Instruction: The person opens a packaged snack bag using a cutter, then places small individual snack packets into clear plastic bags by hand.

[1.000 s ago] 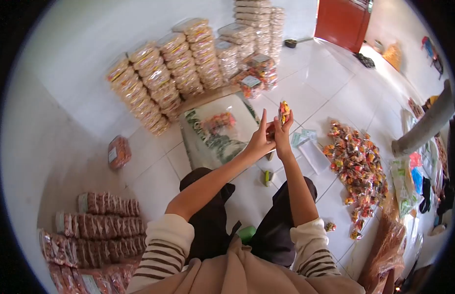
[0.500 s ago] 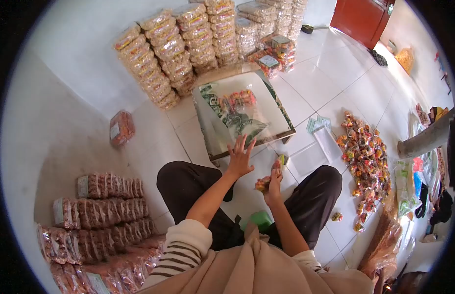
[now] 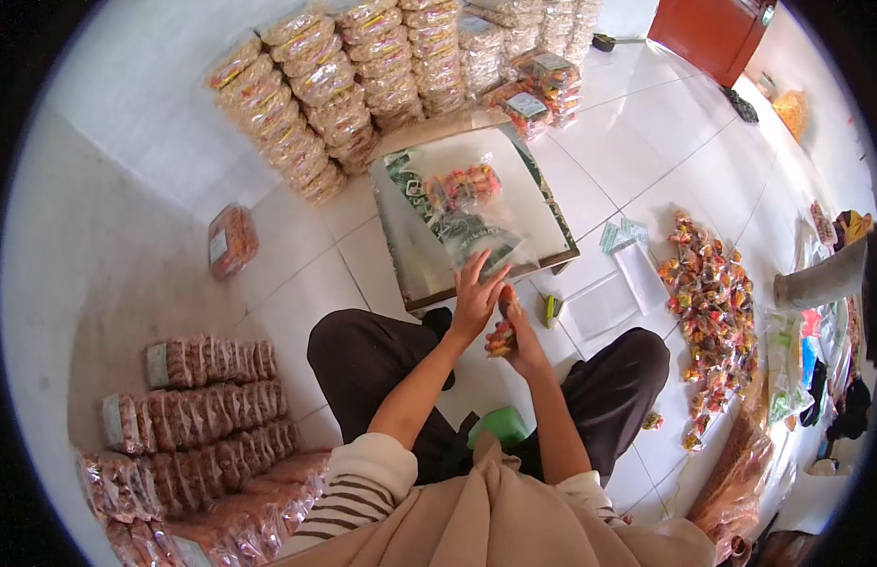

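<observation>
Small wrapped snack packets (image 3: 501,338) are held in my right hand (image 3: 523,345), low between the knees. My left hand (image 3: 475,300) has its fingers spread beside the right hand, at the near edge of a low table (image 3: 400,260), and nothing shows in it. A clear plastic bag partly filled with colourful packets (image 3: 462,186) lies on that table, its mouth towards me. A green and yellow object (image 3: 552,310) is on the floor just right of my right hand.
Pale packages (image 3: 315,80) are stacked along the wall. Colourful packets (image 3: 717,307) form a pile on the right, near white trays (image 3: 638,276). Brown packages (image 3: 207,406) lie at lower left. A grey post (image 3: 821,279) stands far right.
Both hands came down from above the table edge and parted, then drew near each other again. The view has shifted, showing the table and its bag more fully.
</observation>
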`<action>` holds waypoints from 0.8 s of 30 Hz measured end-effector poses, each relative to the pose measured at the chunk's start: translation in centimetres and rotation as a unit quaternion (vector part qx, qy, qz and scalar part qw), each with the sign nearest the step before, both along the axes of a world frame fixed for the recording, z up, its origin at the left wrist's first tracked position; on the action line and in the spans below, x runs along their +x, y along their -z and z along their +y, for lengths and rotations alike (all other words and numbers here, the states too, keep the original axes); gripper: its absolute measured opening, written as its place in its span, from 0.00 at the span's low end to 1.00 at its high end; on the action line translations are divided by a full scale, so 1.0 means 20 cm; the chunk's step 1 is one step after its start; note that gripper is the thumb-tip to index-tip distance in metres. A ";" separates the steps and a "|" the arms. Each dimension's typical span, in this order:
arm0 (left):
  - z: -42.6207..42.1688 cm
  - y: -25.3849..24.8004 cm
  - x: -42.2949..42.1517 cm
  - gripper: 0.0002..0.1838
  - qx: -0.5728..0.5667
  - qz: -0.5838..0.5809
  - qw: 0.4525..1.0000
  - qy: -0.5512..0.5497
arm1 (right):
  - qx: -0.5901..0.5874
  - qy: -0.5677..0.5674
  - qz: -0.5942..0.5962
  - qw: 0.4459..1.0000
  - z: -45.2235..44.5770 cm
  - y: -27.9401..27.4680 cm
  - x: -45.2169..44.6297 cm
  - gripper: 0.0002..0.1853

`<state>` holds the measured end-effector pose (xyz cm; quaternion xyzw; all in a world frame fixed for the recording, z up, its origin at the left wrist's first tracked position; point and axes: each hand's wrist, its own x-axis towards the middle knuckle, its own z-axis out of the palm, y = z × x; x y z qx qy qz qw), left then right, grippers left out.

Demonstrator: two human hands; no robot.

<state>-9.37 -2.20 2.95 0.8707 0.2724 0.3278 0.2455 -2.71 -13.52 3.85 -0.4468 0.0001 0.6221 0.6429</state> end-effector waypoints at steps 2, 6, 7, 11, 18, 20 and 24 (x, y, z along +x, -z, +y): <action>0.02 0.00 0.00 0.19 0.002 -0.037 0.999 0.021 | 0.023 -0.001 -0.011 1.000 0.10 -0.01 0.05 0.25; 0.06 -0.03 -0.02 0.17 -0.030 -0.063 0.997 0.026 | 0.076 -0.083 -0.045 0.993 0.30 0.05 0.21 0.28; 0.06 -0.03 -0.04 0.19 -0.041 -0.058 0.997 0.039 | 0.097 -0.038 -0.080 0.991 0.36 0.03 0.22 0.28; 0.10 -0.02 -0.10 0.21 0.023 -0.042 0.998 0.040 | 0.126 0.027 -0.146 0.981 0.67 0.25 0.31 0.29; 0.59 0.16 0.11 0.26 -0.324 -0.262 0.895 -0.157 | 0.081 0.182 -0.274 0.941 0.97 0.24 0.20 0.27; 0.66 0.19 0.16 0.27 -0.347 -0.191 0.897 -0.194 | 0.030 0.225 -0.324 0.918 1.07 0.28 0.20 0.28; 0.61 0.23 0.21 0.32 -0.396 -0.229 0.866 -0.201 | -0.150 0.224 -0.417 0.868 1.17 0.20 0.18 0.31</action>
